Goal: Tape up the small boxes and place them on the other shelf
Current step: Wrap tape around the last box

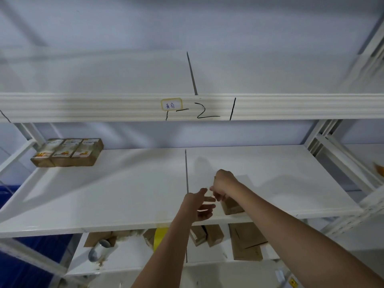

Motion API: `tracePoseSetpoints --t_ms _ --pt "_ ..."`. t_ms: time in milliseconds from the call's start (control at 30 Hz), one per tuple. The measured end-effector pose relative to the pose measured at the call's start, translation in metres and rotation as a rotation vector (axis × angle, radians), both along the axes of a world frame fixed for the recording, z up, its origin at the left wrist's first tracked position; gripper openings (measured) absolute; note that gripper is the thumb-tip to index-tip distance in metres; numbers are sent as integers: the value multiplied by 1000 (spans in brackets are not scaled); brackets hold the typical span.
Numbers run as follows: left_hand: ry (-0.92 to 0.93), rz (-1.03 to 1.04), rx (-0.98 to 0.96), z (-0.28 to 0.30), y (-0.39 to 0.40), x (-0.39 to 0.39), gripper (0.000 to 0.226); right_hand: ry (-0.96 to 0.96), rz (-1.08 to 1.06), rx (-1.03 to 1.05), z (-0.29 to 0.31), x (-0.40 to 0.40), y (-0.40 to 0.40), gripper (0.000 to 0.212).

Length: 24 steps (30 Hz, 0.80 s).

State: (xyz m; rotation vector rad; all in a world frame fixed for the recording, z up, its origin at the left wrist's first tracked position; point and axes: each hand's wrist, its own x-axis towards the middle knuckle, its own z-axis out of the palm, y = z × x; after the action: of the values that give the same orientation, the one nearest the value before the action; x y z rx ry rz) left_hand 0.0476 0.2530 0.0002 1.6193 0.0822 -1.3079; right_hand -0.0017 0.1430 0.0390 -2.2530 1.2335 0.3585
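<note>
Reaching forward, right hand (223, 181) grips small box (231, 205); left hand (199, 204) spread beside.

Handwritten label (171, 104) on upper shelf beam (83, 108)

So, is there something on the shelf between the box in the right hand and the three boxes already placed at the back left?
Nothing visible. The right hand grips the small box near the shelf front. The open left hand sits just left of it. Beyond that, bare shelf runs to the three boxes.
</note>
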Motion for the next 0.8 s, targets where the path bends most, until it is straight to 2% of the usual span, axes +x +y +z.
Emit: tracePoseSetpoints --t_ms 133,233,367,433,500,600,800 --pt "-82 -224 152 6 7 23 66 -68 -68 464 18 -10 -9 15" --pt "-161 -297 166 -2 15 36 64 -66 27 437 40 -19 -32 11" --pt "-350 -183 -177 -13 2 32 47 8 248 492 67 -33 -48 24" --pt "-284 -190 -315 -5 -9 22 53 53 327 468 72 -36 -52 24" --pt "-170 -261 -357 3 -16 15 55 45 349 457 74 -39 -58 23" --pt "-8 -332 -379 10 -18 6 41 36 349 462 70 -45 -72 19" --pt "-34 -326 -264 5 -27 6 22 83 386 464 52 -57 -96 20"
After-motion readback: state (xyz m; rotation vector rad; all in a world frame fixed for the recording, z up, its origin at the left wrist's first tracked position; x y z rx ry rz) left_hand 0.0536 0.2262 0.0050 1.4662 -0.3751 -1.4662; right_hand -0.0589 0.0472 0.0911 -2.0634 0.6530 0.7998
